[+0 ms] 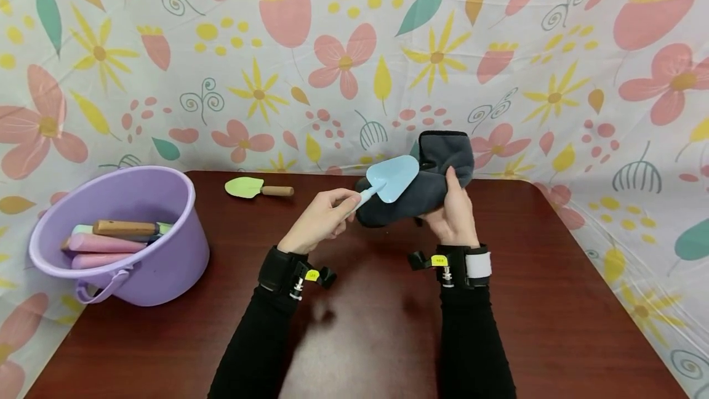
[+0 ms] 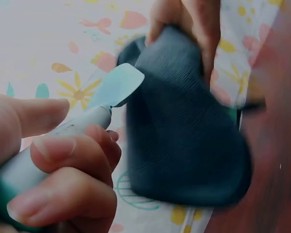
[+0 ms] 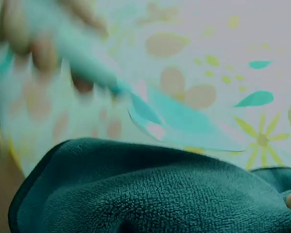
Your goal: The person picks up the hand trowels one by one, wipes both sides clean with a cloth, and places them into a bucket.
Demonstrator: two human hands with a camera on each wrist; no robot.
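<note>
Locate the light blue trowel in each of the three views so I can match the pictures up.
Head: the light blue trowel is at centre, held by the left hand, blade against the dark grey cloth.
Left wrist: upper centre-left, blade beside the cloth.
Right wrist: centre, blurred, above the cloth.
Shared landmark: the dark grey cloth, gripped by the right hand.

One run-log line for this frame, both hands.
left hand: grips blue trowel | right hand: holds dark cloth against blade | purple bucket: left on table
</note>
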